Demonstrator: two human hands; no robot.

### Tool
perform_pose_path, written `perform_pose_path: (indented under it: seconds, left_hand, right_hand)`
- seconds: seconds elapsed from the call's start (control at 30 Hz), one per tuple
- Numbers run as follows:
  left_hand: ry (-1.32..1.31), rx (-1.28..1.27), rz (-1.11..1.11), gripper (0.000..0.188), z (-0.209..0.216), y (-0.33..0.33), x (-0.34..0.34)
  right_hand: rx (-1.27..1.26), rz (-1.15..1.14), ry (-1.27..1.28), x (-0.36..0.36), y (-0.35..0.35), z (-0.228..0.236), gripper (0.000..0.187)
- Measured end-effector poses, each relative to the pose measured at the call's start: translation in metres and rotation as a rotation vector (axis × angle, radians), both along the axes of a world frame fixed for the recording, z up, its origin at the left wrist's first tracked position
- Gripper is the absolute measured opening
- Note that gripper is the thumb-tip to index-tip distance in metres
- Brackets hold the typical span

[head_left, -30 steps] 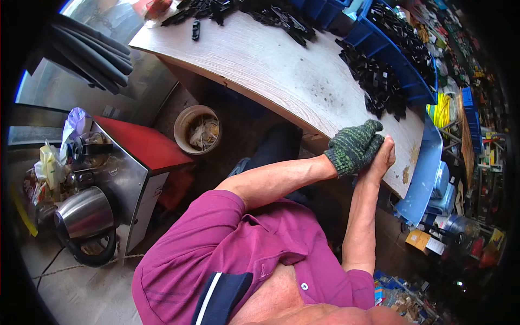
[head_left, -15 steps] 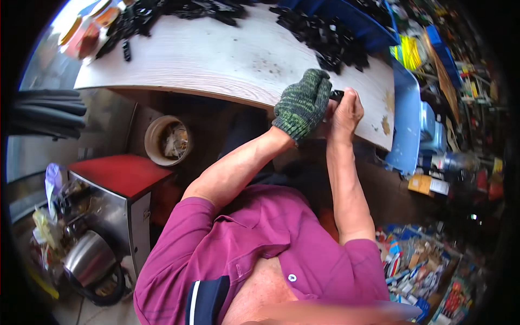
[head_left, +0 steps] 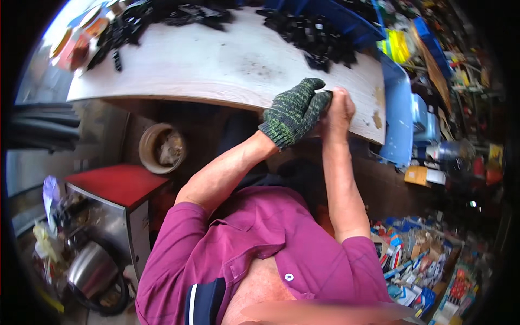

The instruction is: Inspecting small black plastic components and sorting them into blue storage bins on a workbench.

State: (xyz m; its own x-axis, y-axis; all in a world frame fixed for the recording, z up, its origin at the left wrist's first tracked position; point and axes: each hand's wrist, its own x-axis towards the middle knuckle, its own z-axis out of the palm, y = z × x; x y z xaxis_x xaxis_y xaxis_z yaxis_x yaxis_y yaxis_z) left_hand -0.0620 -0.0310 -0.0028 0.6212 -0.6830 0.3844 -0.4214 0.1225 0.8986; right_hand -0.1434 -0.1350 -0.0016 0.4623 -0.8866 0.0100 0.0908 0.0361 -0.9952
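A small black piece [head_left: 328,92] sits right of centre in the frame, at the front edge of the table, mostly hidden between the two hands. The right hand [head_left: 338,112], bare, has its fingers folded shut and appears to grip it. The left hand [head_left: 295,114], in a green knitted glove, is right beside it with fingers curled; whether they pinch the piece too, I cannot tell.

Half a second ago more of the piece showed beside the right thumb; now only a dark sliver does. The hands have closed in around it, which suggests handling between both sets of fingers rather than laying it down.

Beyond the hands, the pale table [head_left: 227,70] bears a heap of black pieces [head_left: 322,40] at upper centre-right, against a blue crate [head_left: 364,37] that has more dark pieces inside. A second heap [head_left: 127,27] lies at upper left, near a clear jar [head_left: 75,51] with something reddish in it.

A light-blue bin [head_left: 398,116] stands at the table's right end; its contents are unclear. Left of centre, below the table edge, a round bucket [head_left: 145,150] holds crumpled scraps [head_left: 170,149].
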Motion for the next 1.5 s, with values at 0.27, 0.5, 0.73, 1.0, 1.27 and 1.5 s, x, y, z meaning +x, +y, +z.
perform_pose_path:
  seconds: [0.27,0.5,0.73,1.0,1.27,1.5]
  left_hand:
    - [-0.909,0.297,0.872,0.044,-0.011,0.180,0.254]
    - [-0.811,0.735,0.566,0.039,-0.025,0.211,0.292]
    - [-0.856,0.540,0.300,0.044,-0.010,0.144,0.189]
    - [-0.823,0.549,0.123,0.044,0.004,0.106,0.158]
    - [-0.918,0.456,0.226,0.023,0.003,0.062,0.138]
    - [-0.881,0.516,0.248,0.025,0.006,0.033,0.116]
  right_hand:
    - [0.113,-0.014,-0.134,-0.003,-0.001,0.009,0.028]
    - [0.191,-0.047,-0.142,0.000,-0.003,0.009,0.031]
    - [0.331,-0.124,-0.051,-0.006,-0.031,0.019,0.033]
    - [0.215,-0.806,0.051,-0.052,-0.145,0.042,0.028]
    - [0.041,-0.203,0.368,-0.018,-0.145,0.025,0.032]
    - [-0.275,-0.096,0.718,0.014,-0.155,0.020,0.047]
